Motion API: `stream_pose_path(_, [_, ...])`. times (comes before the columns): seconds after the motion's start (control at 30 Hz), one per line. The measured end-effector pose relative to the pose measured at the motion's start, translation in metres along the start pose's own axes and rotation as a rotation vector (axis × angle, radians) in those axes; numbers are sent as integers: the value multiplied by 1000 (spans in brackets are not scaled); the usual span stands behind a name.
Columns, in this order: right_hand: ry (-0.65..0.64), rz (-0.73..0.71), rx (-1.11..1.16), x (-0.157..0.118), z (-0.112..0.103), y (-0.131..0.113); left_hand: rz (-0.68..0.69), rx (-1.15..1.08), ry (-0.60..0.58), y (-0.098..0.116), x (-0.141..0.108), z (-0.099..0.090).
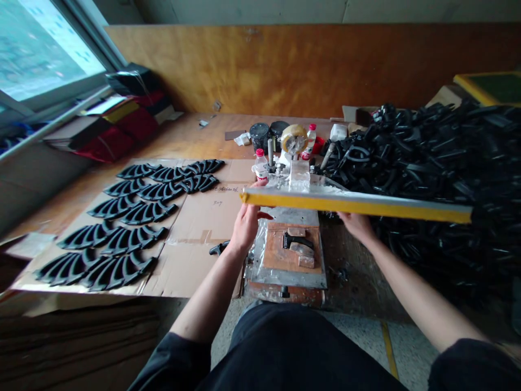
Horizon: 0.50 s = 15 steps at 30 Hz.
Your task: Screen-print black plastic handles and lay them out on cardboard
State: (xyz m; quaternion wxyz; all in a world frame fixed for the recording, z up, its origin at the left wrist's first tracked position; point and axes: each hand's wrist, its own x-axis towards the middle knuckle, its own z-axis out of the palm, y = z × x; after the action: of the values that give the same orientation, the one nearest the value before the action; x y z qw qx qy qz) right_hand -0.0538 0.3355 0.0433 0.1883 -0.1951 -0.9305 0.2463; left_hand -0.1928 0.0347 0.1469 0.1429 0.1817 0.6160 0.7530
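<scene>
A long yellow-edged frame [358, 205] with a silvery top spans the view above the bench. Its left end is in the grip of my left hand [244, 225], fingers showing above the edge and thumb below. My right hand [357, 224] is closed at the lower edge near the middle, its fingertips hidden behind the frame. Beneath, a curved black handle-like part [298, 240] lies on a wooden block [274, 255] fixed to a metal plate [293, 278]. Another black part [220, 248] lies on the cardboard, left of my left forearm.
Rows of curved black parts [122, 269] lie on the cardboard [203, 217] at left. A large heap of black parts [427, 157] fills the right side. Behind the frame stand a tape roll [293, 139], a red-capped bottle [260, 165] and dark tubs [259, 136].
</scene>
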Motion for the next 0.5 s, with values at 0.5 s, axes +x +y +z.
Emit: stream_pose_path(0.5, [-426,-513,-45,-89,65,-78,-831,-241,172,-126,-118,-28])
